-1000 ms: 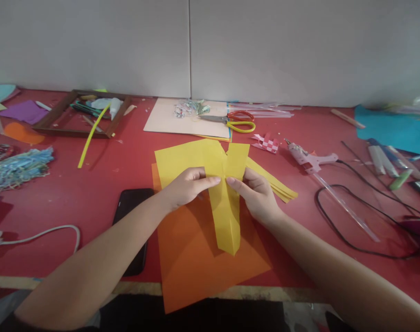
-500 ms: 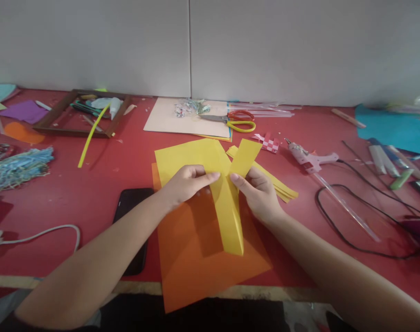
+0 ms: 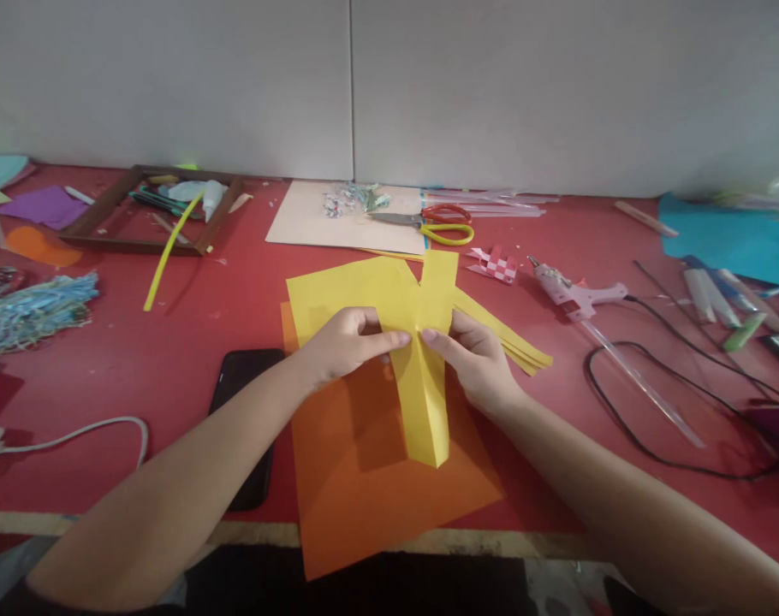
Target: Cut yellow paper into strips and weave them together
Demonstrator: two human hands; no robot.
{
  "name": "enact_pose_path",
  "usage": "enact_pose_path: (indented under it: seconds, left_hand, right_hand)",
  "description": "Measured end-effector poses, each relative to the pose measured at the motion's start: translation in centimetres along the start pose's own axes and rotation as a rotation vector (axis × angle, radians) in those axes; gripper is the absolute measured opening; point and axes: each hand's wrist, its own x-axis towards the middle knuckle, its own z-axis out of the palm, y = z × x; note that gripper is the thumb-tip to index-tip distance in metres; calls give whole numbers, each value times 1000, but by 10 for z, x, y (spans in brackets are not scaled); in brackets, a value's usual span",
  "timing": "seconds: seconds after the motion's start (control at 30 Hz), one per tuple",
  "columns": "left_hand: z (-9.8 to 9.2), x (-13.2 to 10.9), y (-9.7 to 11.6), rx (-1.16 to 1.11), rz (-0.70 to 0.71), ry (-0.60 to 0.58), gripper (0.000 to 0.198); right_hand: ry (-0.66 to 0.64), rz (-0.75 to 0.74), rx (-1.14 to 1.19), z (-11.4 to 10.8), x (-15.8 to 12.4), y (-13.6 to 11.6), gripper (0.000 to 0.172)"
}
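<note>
A yellow paper with a lengthwise crease and a split at its top is held up between both hands. My left hand pinches its left side, thumb on top. Across from it, my right hand grips the right side with thumb and fingers. The two thumb tips nearly meet at the end of the split. Below lies an orange sheet that overhangs the table's front edge. Several yellow strips rest beyond my right hand.
Scissors lie on cream paper at the back. A pink glue gun with a black cable is at right. A black phone lies under my left forearm. Left stands a brown frame holding small tools.
The right part of the yellow paper has swung left and stands more upright, narrowing the split. The lower end has shifted slightly left. Both thumbs have moved slightly lower.
</note>
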Motion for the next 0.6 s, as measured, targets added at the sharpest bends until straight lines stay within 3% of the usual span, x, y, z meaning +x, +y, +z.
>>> enact_pose_path:
  seconds: [0.23, 0.6]
  left_hand:
    - [1, 0, -1, -79, 57, -17, 34]
    - [1, 1, 0, -90, 3, 51, 33]
  right_hand:
    - [33, -6, -19, 1, 0, 0, 23]
    - [43, -52, -24, 0, 1, 0, 23]
